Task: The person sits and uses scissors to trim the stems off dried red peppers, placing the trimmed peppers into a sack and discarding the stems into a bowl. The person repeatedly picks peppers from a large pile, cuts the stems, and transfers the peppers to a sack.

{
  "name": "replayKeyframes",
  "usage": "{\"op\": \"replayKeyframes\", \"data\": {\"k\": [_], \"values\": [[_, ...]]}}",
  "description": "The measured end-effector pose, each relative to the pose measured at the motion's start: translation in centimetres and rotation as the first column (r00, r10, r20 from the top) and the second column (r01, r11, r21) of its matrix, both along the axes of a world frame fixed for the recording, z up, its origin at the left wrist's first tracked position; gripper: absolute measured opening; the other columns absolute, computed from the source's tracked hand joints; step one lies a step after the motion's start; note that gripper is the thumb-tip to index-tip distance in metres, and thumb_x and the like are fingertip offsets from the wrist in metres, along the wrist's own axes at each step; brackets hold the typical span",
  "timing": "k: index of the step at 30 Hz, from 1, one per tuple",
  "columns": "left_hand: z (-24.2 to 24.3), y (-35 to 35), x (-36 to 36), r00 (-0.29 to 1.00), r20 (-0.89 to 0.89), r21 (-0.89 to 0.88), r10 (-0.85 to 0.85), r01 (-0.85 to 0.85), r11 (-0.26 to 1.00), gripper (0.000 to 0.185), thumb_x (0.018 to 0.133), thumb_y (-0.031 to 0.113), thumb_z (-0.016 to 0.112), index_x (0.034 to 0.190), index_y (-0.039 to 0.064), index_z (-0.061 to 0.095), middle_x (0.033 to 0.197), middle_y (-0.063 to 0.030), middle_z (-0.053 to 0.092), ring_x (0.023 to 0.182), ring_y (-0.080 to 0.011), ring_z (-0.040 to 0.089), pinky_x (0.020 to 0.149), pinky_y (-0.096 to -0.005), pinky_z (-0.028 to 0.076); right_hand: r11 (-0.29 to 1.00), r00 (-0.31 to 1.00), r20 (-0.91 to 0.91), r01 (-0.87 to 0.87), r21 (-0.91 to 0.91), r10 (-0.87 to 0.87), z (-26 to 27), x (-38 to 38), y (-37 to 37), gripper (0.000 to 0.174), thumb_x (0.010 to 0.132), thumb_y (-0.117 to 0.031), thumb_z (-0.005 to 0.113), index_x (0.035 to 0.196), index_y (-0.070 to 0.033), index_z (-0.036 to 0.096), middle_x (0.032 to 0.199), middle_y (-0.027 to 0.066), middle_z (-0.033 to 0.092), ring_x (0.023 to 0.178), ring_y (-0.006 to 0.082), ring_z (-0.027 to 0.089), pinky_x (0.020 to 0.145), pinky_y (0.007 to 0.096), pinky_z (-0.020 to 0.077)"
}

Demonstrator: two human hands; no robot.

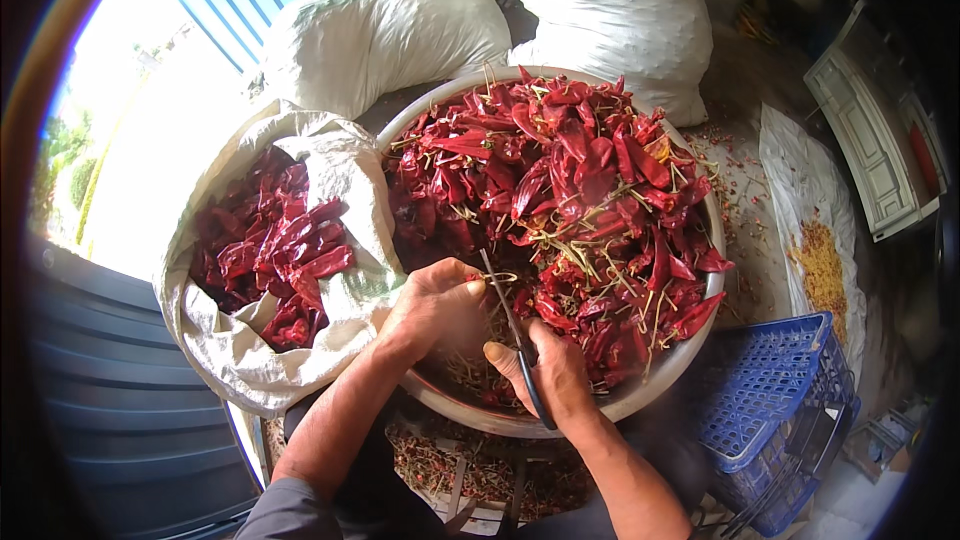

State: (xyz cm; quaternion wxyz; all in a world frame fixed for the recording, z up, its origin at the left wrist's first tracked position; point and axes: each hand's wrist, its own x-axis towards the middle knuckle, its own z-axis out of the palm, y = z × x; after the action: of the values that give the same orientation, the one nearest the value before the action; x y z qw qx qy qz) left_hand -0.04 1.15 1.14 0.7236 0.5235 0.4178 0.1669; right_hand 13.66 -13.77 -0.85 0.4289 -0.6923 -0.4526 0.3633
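Note:
A wide round metal basin (712, 240) heaped with dried red chili peppers (570, 142) stands in front of me. Over its near left part, my left hand (442, 300) pinches a pepper's pale stem; the pepper itself is mostly hidden by the fingers. My right hand (547, 367) holds scissors (506, 300) with dark handles, their blades pointing up and left beside the pinched stem. Loose stems lie on the peppers and at the near side of the basin. Left of the basin, an open white woven sack (337, 150) with a rolled-down rim holds more red peppers (292, 240).
Full white woven sacks (397, 37) stand behind the basin. A blue plastic crate (772, 390) is at the near right, beside a white sheet (810, 195) with yellow bits. Stems and debris (487, 472) lie below the basin. Blue corrugated panels (135, 390) stand at left.

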Motion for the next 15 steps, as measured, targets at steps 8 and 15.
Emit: {"op": "replayKeyframes", "data": {"k": [8,15], "values": [[-1.3,0.6,-0.7,0.988,0.152,-0.078,-0.025,0.037,0.996,0.006,0.100,0.011,0.066,0.102,0.006,0.068,0.085,0.0009,0.066,0.065,-0.0058,0.052,0.054,-0.0217,0.040,0.999,0.967,0.253,-0.042,0.024,0.034,-0.3,1.1,-0.1,0.073,0.079,-0.054,0.083,0.120,0.002,0.059,0.101,0.0210,0.066,0.097,0.0376,0.065,0.081,0.0455,0.0519],[-2.1,1.0,-1.0,0.976,0.203,-0.187,-0.083,0.122,0.975,0.005,0.097,0.010,0.068,0.100,0.006,0.068,0.078,-0.0007,0.066,0.056,-0.0068,0.050,0.047,-0.0231,0.039,0.995,0.931,0.353,-0.102,-0.003,0.096,0.4,1.7,-0.5,0.072,0.079,-0.058,0.081,0.117,-0.001,0.060,0.101,0.0232,0.066,0.097,0.0423,0.065,0.080,0.0486,0.0527]]}}
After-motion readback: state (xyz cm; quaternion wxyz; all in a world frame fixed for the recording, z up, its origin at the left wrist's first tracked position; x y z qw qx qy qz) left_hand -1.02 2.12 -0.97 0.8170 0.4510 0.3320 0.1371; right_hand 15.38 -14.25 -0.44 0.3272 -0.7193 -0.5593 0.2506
